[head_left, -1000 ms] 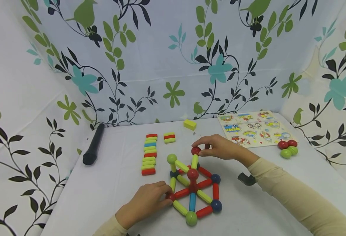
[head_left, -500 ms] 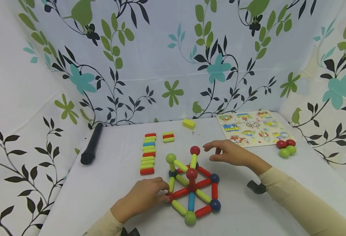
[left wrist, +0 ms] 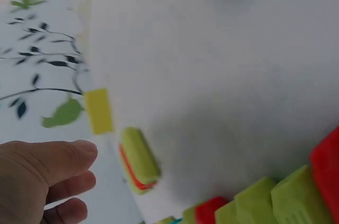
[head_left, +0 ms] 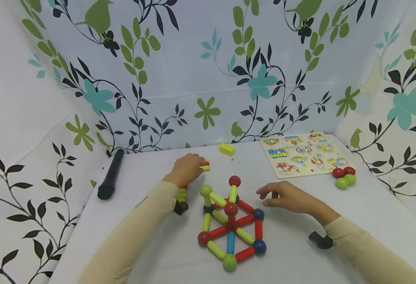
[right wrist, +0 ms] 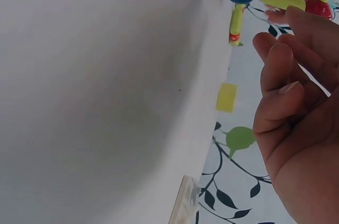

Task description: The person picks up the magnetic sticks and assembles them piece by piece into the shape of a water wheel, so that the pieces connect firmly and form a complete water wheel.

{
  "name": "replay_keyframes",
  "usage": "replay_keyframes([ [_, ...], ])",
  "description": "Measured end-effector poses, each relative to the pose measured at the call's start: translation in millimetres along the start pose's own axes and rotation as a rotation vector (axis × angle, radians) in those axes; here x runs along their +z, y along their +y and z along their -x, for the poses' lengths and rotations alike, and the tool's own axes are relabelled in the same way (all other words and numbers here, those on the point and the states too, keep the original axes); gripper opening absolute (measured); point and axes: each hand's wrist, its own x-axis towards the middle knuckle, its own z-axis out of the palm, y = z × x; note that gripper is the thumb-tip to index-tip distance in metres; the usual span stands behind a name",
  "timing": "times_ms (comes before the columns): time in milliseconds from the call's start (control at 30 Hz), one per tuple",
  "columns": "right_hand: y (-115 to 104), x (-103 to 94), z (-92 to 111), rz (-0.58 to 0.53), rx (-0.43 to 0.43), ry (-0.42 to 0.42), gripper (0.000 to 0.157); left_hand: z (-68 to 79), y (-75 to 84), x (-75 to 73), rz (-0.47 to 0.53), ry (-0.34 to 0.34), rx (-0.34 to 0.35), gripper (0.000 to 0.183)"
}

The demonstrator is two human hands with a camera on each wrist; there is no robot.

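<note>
A ball-and-stick structure [head_left: 231, 225] of red, green and blue rods joined by coloured balls stands on the table, with several uprights topped by balls. My left hand [head_left: 187, 169] hovers by the short group of rods [head_left: 205, 167], partly covering it. In the left wrist view that group [left wrist: 139, 160] lies apart from my fingertips [left wrist: 85, 152], and nothing shows between finger and thumb. The long row of rods [head_left: 181, 195] lies partly hidden under my left wrist. To the right of the structure, my right hand [head_left: 288, 197] hangs with loosely bent fingers and holds nothing.
A yellow block [head_left: 227, 149] lies near the back edge. At the back right is a picture puzzle board [head_left: 305, 154], with red and green balls [head_left: 343, 177] beside it. A black microphone [head_left: 111, 175] lies at the left. A patterned cloth hangs behind the table.
My left hand has left the structure's red corner ball and moved up to the short rod group. My right hand has let go of the red top ball and drawn back rightward.
</note>
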Motion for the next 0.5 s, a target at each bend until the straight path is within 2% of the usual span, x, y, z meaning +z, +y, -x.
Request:
replay_keyframes([
  [100,0.4,4.1,7.1,0.016,-0.006,-0.037,0.028,-14.7,-3.4,13.9,-0.051,-0.065,-0.01,0.023],
  [233,-2.7,11.2,15.2,0.06,-0.036,-0.109,0.018,-20.8,-6.0,25.0,-0.075,-0.108,-0.008,0.022],
  [333,-6.4,15.2,18.7,0.086,-0.062,-0.142,0.016,-22.5,-6.5,28.2,-0.069,-0.106,-0.006,0.02],
  [500,-12.2,16.9,21.2,0.11,-0.079,-0.146,0.014,-25.7,-6.1,29.8,-0.021,-0.078,-0.028,0.016],
])
